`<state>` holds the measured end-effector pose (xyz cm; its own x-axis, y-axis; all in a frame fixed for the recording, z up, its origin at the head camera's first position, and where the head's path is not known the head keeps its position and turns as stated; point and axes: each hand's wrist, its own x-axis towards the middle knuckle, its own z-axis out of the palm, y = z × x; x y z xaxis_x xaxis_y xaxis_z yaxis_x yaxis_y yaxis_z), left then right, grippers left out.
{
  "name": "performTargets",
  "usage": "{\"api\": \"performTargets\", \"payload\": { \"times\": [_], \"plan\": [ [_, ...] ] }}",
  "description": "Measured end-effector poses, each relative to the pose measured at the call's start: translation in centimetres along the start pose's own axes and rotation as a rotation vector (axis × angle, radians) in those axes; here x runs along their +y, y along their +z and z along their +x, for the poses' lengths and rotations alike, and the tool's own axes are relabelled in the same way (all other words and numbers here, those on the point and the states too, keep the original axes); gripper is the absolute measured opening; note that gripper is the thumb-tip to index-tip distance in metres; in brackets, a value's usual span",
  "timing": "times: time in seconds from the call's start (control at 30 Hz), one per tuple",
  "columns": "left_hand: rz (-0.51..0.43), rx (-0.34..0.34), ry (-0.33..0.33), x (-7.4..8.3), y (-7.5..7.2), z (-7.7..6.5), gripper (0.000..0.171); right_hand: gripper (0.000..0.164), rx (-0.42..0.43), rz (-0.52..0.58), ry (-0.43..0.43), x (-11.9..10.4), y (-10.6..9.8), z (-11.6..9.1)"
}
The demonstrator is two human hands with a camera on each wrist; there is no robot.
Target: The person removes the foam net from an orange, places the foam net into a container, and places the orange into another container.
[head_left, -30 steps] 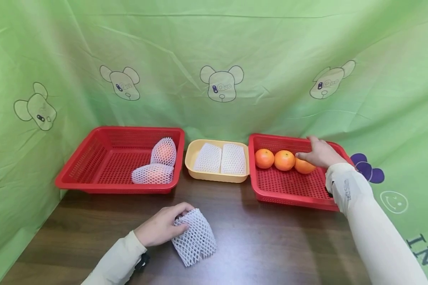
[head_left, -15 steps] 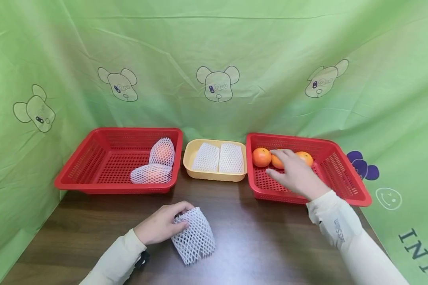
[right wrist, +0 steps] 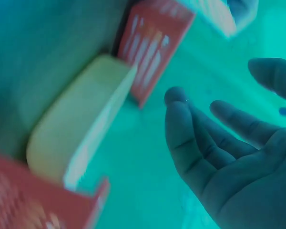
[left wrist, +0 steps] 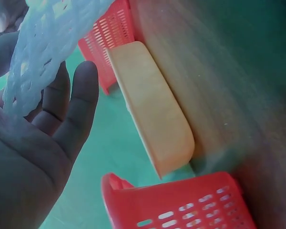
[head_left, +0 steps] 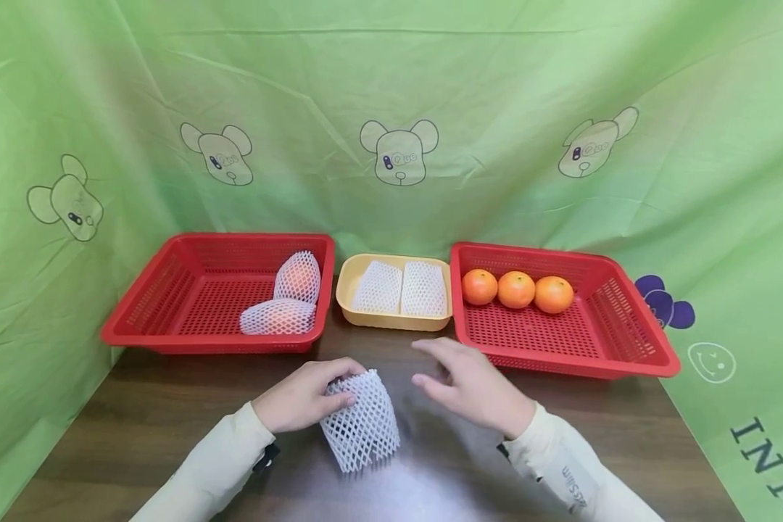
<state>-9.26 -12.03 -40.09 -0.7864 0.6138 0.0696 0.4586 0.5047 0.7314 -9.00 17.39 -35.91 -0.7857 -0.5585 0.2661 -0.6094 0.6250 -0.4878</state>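
My left hand [head_left: 307, 396] pinches the upper edge of a white foam fruit net [head_left: 362, 424], raised slightly above the dark wooden table. In the left wrist view the same foam net [left wrist: 55, 47] lies between thumb and fingers, with the other fingers loosely spread. My right hand [head_left: 473, 384] is over the table in front of the right red basket [head_left: 548, 366], its fingers apart and nothing between them. The right wrist view shows the right hand [right wrist: 243, 162] with bare palm and relaxed fingers. Inside the right basket, three oranges [head_left: 516, 290] sit in a row.
The left red basket [head_left: 137, 339] holds two oranges in foam nets [head_left: 279, 317]. Between the baskets stands a yellow tray [head_left: 398, 321] with two flat foam nets [head_left: 424, 288]. A green printed curtain [head_left: 300, 87] hangs behind and at the sides.
My right hand has come away from over the right basket, leftward and nearer to me, without an orange. The left hand and its foam net have risen slightly.
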Motion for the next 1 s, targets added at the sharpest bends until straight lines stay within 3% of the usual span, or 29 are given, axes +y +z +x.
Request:
{"api": "performTargets", "payload": {
  "times": [0.17,0.3,0.47,0.6,0.8,1.0],
  "plan": [
    [0.011,-0.005,0.027,0.4,-0.3,0.8,0.032,0.052,-0.099,0.169,0.054,-0.2,2.3,0.0],
    [0.021,-0.01,0.051,0.8,-0.6,1.4,0.032,0.059,-0.152,0.242,0.084,-0.1,3.5,0.0],
    [0.087,-0.01,0.085,1.5,-1.6,2.4,0.03,0.065,-0.156,0.217,0.116,0.3,3.9,-0.2],
    [0.162,-0.018,0.092,2.4,-3.7,3.8,0.026,0.067,-0.123,0.158,0.15,0.9,3.5,-0.7],
    [0.275,-0.09,0.011,2.7,-7.9,8.4,0.026,0.066,-0.11,0.117,0.19,1.9,3.8,-1.6],
    [0.361,-0.177,-0.106,1.0,-12.1,14.2,0.029,0.068,-0.133,0.113,0.176,2.4,4.6,-2.4]
  ]
}}
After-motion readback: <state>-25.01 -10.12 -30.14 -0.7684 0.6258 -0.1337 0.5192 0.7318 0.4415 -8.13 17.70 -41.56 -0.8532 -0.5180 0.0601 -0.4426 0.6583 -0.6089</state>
